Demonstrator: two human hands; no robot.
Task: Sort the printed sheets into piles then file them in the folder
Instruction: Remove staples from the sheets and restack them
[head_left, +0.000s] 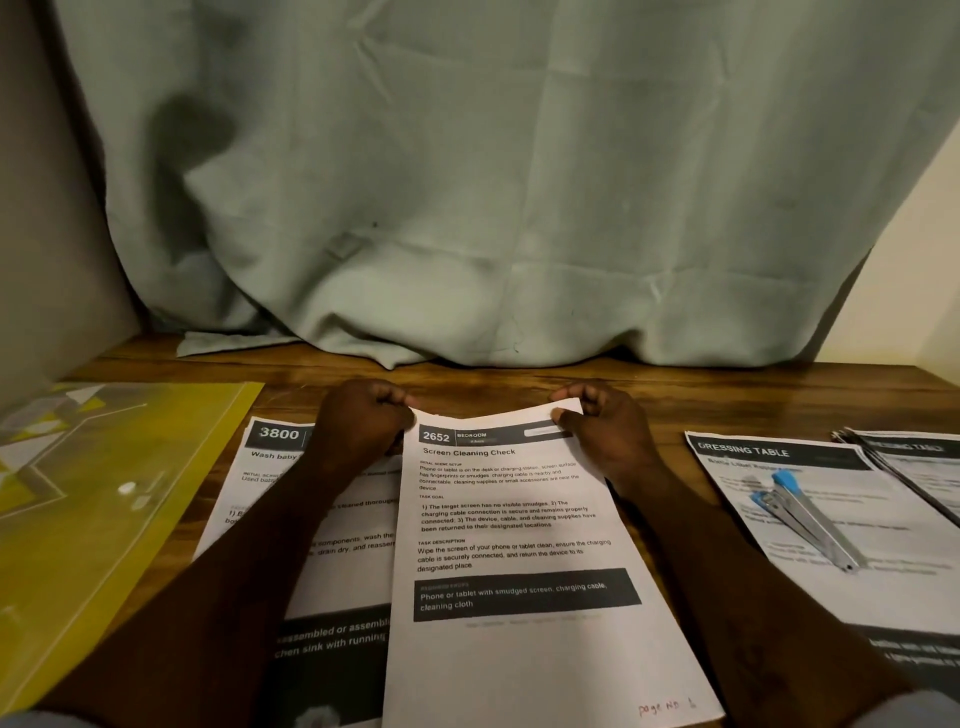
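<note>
Cloth (519, 182), pale green, fills the upper frame above the wooden table (727, 395). At lower left I see the yellow folder (104, 493) lying flat. In the lower centre lies the 2652 sheet (519, 649), overlapping the 3800 sheet (270, 467) on its left. The Dressing Table sheet (779, 571) lies at right, beside another pile (924, 462) at the frame's edge. The left hand (363, 426) pinches the 2652 sheet's top left corner, the right hand (608, 431) its top right. A blue-tipped stapler (810, 519) rests on the Dressing Table sheet.
</note>
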